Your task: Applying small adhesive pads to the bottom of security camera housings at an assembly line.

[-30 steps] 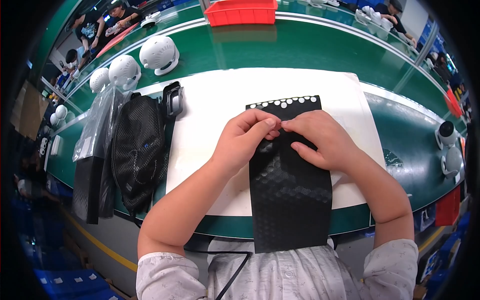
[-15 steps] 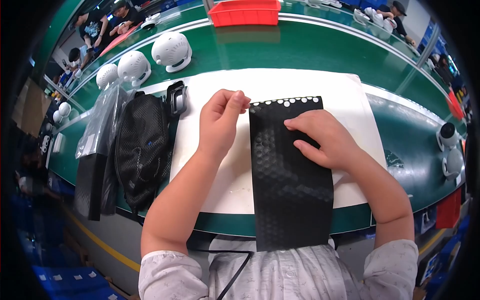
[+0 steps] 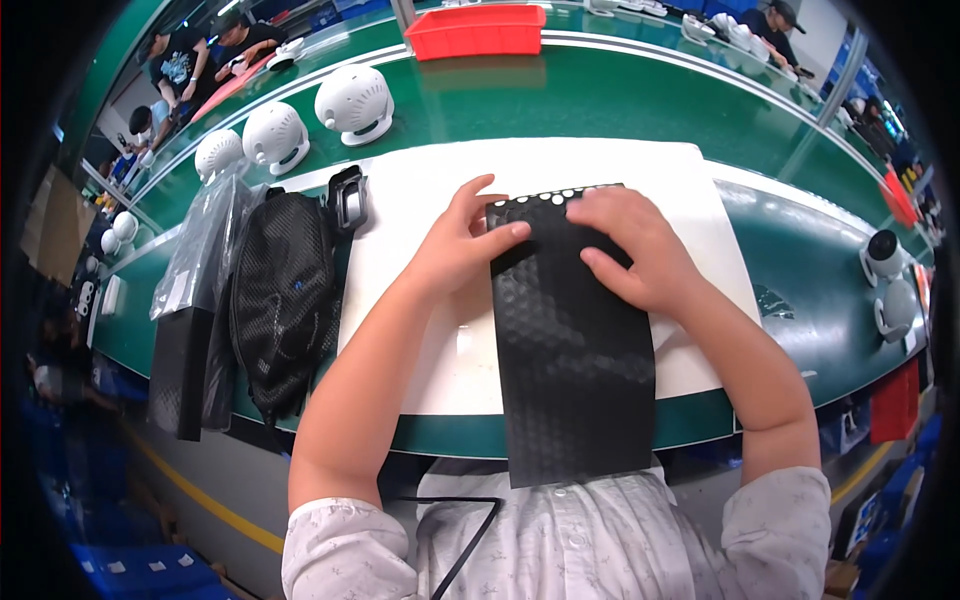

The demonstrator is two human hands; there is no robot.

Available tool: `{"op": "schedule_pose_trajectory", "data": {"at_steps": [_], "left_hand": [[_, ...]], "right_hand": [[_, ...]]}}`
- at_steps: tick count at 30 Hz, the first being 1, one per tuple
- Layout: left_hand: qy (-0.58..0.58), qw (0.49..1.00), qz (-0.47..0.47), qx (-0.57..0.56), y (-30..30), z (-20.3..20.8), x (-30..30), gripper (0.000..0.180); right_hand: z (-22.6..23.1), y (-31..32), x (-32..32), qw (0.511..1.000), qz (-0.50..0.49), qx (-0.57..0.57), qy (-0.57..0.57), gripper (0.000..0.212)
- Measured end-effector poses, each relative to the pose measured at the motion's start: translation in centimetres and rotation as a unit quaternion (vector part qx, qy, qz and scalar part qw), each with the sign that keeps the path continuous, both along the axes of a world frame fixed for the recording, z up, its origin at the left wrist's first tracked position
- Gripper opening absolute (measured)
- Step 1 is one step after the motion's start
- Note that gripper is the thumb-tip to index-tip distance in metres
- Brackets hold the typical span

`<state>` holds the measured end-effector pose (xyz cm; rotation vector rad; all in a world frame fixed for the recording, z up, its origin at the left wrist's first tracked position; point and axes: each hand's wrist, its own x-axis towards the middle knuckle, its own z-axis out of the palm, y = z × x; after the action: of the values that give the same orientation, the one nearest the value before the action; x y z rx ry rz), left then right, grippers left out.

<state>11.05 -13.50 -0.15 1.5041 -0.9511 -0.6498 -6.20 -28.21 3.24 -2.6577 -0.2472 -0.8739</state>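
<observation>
A black sheet [image 3: 575, 370] with a raised honeycomb-like pattern lies lengthwise before me, its near end hanging past the table edge onto my lap. Round white dots [image 3: 545, 197] run along its far edge. At the far left corner, my left hand [image 3: 455, 245] has its thumb over the sheet and its index finger raised, with the fingers apart. My right hand [image 3: 645, 250] rests on the right part of the sheet, fingertips at the dots, thumb spread away. Beneath the sheet is a white mat [image 3: 420, 350].
Left of the mat lie a black mesh pouch [image 3: 285, 300], a plastic-wrapped black piece [image 3: 185, 350] and a small black clip-like part [image 3: 348, 200]. White rounded devices [image 3: 355, 100] stand beyond. A red bin [image 3: 475, 32] is at the back; more devices [image 3: 890, 275] stand right. People work farther off.
My left hand has opened from a pinch, its thumb now over the sheet. My right fingers have moved up to the dots. The sheet sits slightly farther left and away.
</observation>
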Motion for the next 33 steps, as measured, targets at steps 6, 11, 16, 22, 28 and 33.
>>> {"op": "schedule_pose_trajectory", "data": {"at_steps": [6,11,16,22,28,33], "left_hand": [[-0.010,1.000,0.009,-0.025,-0.3,1.0,-0.5,0.051],[0.029,0.994,-0.006,-0.109,0.3,2.9,-2.4,0.031],[0.029,0.984,-0.039,-0.172,2.7,4.9,-4.8,0.026],[0.017,0.959,-0.092,-0.267,6.2,6.2,-8.0,0.028],[-0.002,0.936,-0.132,-0.326,8.1,7.2,-8.2,0.032],[-0.102,0.956,-0.043,-0.272,9.5,7.8,-8.2,0.030]], "right_hand": [[-0.7,-1.4,0.7,0.981,-0.128,0.143,-0.040,0.051],[-0.4,-1.6,0.0,0.861,0.057,0.501,0.065,0.051],[2.8,1.7,-3.6,0.876,0.000,0.479,0.059,0.041],[5.1,5.6,-7.7,0.856,0.077,0.510,0.027,0.031],[6.1,7.3,-7.9,0.919,0.051,0.388,-0.054,0.031],[6.3,8.8,-7.9,0.854,0.077,0.514,-0.005,0.024]]}}
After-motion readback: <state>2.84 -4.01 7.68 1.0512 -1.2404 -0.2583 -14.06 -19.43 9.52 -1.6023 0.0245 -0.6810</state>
